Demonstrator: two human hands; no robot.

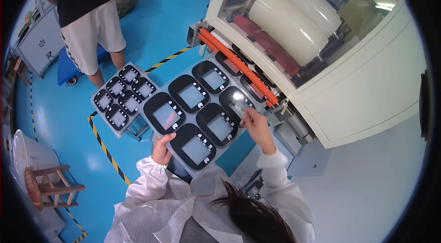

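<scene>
A clear sheet (pixel 187 113) carries several black rounded panels, each with a pale square window and small white marks. It lies sloping away from me, and its far end runs under an orange roller (pixel 239 68). My left hand (pixel 162 149) is closed on the sheet's near left edge, thumb on top. At the right edge, beside a panel with a bright reflection (pixel 235 100), my right hand (pixel 258 128) is closed in a pinch. Something pale and blurred shows by its fingertips; I cannot tell what it is.
A stand to the left bears another sheet of black panels (pixel 123 97). The cream machine (pixel 353 105) rises at the right, with large white rolls (pixel 289 20) behind its window. A person (pixel 87 18) stands far left near a blue cart (pixel 69 66). A wooden stool (pixel 54 187) is at lower left.
</scene>
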